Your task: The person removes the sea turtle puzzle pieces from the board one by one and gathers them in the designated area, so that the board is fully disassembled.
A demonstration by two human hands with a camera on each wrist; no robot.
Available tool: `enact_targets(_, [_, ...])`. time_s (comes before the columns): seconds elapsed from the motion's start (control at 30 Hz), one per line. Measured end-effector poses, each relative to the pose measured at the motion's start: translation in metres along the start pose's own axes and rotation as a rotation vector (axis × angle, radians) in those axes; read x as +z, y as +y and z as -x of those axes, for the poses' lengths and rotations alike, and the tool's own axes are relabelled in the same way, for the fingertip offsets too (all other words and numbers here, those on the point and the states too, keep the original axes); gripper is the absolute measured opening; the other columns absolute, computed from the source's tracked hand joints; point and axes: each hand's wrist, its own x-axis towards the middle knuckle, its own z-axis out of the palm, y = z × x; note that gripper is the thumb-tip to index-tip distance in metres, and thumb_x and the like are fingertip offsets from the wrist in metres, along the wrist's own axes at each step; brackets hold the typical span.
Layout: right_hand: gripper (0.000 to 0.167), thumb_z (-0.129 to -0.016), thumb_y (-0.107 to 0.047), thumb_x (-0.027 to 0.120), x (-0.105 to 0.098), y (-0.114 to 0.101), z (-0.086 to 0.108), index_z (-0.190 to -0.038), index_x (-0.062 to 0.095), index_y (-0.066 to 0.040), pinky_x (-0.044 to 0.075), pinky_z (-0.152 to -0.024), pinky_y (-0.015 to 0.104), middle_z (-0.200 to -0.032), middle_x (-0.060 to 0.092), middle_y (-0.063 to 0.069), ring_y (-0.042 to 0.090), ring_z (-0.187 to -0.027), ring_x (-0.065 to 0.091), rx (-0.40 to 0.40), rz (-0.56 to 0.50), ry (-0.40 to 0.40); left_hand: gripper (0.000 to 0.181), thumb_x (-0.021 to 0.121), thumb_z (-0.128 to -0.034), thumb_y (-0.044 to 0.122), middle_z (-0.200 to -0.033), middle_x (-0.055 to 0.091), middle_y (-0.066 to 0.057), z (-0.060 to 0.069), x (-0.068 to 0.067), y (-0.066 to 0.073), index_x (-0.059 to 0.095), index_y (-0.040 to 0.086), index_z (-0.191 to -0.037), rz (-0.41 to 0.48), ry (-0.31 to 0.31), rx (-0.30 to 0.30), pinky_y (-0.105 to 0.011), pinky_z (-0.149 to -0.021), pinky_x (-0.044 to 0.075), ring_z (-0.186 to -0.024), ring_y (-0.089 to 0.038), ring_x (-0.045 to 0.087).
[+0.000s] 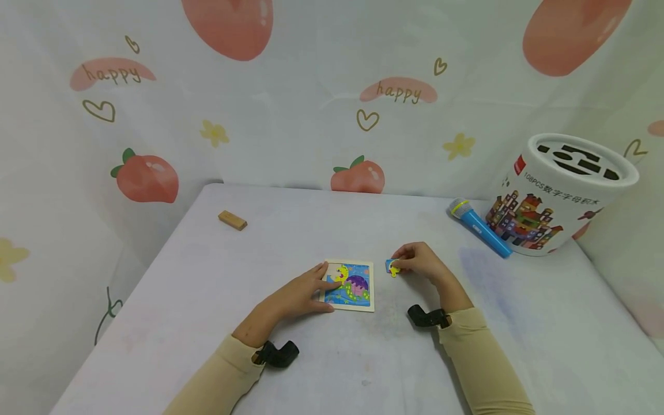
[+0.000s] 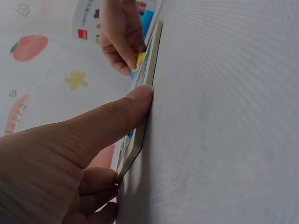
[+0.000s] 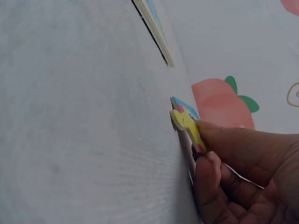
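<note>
A small square jigsaw puzzle (image 1: 358, 288) in a pale wooden frame lies flat on the table, with a yellow and purple cartoon animal on blue. My left hand (image 1: 303, 293) holds its left side: the thumb (image 2: 140, 95) lies on the near edge, while other fingers reach its left edge and picture. To the right of the frame, my right hand (image 1: 419, 262) pinches a puzzle piece (image 3: 189, 123) between thumb and fingertips. This piece is blue and yellow with a little pink, and is tilted close to the tabletop. Whether it touches the table I cannot tell.
A wooden block (image 1: 232, 220) lies at the back left of the white-covered table (image 1: 311, 225). At the back right, a blue toy microphone (image 1: 482, 230) lies by a big white tub (image 1: 550, 202) with a slotted lid. A patterned curtain (image 1: 290, 115) hangs behind.
</note>
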Motion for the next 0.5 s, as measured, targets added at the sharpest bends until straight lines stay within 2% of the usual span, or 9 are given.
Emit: enact_targets(0.5, [0.015,-0.081,-0.004,0.069,0.0019,-0.0019,0.0020,-0.087,0.065,0.008,0.043,-0.058,0.022,-0.074,0.059,0.005,0.011,-0.066,0.049,-0.048,0.087,0.059,0.057,0.069,-0.0819,0.038,-0.153,0.019,-0.020,-0.0011,-0.0008,0.0003,0.053,0.020,-0.134,0.009,-0.008,0.000,-0.048,-0.113,0.026,-0.144,-0.032,0.015])
